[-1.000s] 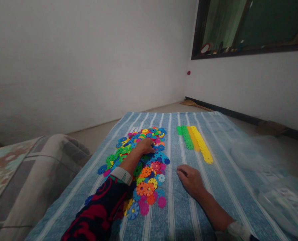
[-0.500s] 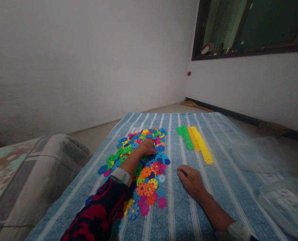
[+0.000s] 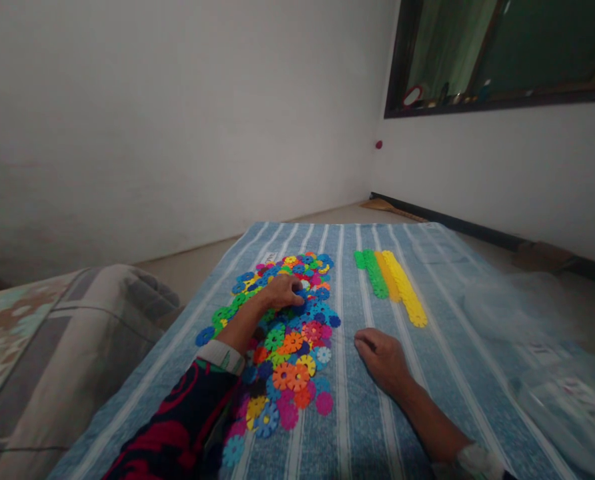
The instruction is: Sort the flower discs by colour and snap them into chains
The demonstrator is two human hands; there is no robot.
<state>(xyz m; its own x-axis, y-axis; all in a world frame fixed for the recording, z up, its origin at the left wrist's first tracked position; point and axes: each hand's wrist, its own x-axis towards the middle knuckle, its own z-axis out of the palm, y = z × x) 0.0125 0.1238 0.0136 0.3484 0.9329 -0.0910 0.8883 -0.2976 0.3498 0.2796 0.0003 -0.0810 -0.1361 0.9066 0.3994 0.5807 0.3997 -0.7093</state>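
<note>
Notched discs [image 3: 291, 343] of many colours are heaped in one long pile on a striped cloth [image 3: 345, 427]. Above the pile's far half the left hand [image 3: 282, 292] is held with bent fingers, its thumb set at a blue disc [image 3: 300, 298]; whether the disc is gripped cannot be told. To the right of the pile, apart from it, the right hand [image 3: 383, 360] is rested on the cloth, its fingers loosely curled; whether anything is enclosed cannot be told. Right of the pile's far half, rows are laid side by side: a short green row [image 3: 359, 260], a longer green row [image 3: 375, 275], an orange row [image 3: 390, 281] and a yellow row [image 3: 406, 293]. Well to the right of the pile, clear plastic [image 3: 572, 400] is seen. A label [image 3: 269, 257] is placed at the pile's far left corner.
</note>
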